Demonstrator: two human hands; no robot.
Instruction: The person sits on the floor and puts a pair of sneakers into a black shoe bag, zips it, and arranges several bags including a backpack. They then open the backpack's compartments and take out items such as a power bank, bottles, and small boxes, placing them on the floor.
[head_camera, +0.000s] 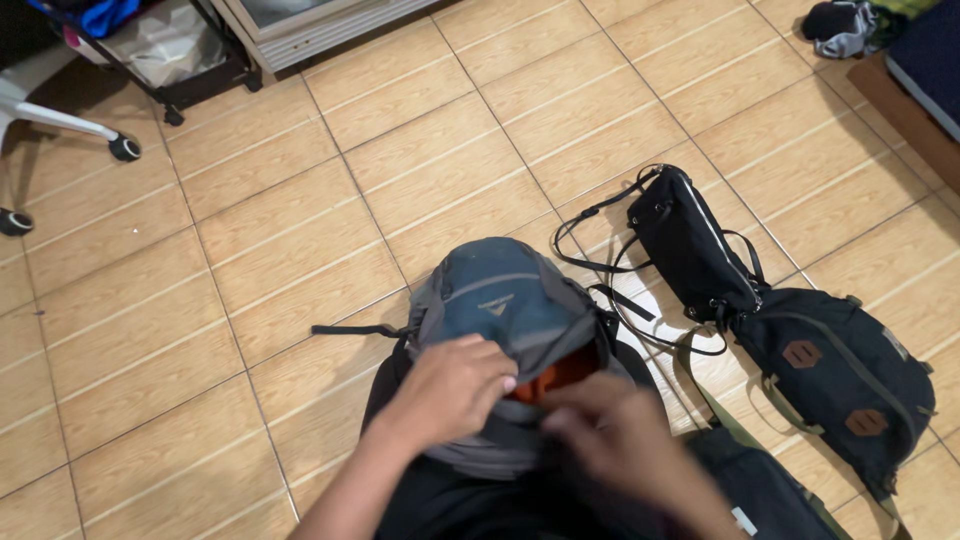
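On the tiled floor (300, 200) right below me sits the blue-grey backpack (505, 300), its top flap facing away from me and its mouth turned toward my body. From the head camera, my only view, my left hand (450, 390) lies curled over the near rim of the pack, fingers folded down on the grey fabric at the opening, so it presses or pinches that edge rather than hanging free. My right hand (615, 435) is blurred; it sits at the same opening, just beside a patch of orange lining or cloth (560, 375) that shows between my two hands, and I cannot tell whether its fingers are closed on anything.

As I judge it, the pack is open at the top with the orange part exposed, so the work at the mouth is under way and not finished; the flap is not drawn over and no buckle looks fastened.

Around me: a small black bag (690, 245) with loose straps lies just right of the backpack, a dark navy backpack (840, 380) with brown patches lies beyond it, and another dark bag (760, 490) sits near my right wrist. Those straps trail close to my right hand and could snag. A chair base (60, 130) and a wire rack (170, 60) stand well apart, far left.
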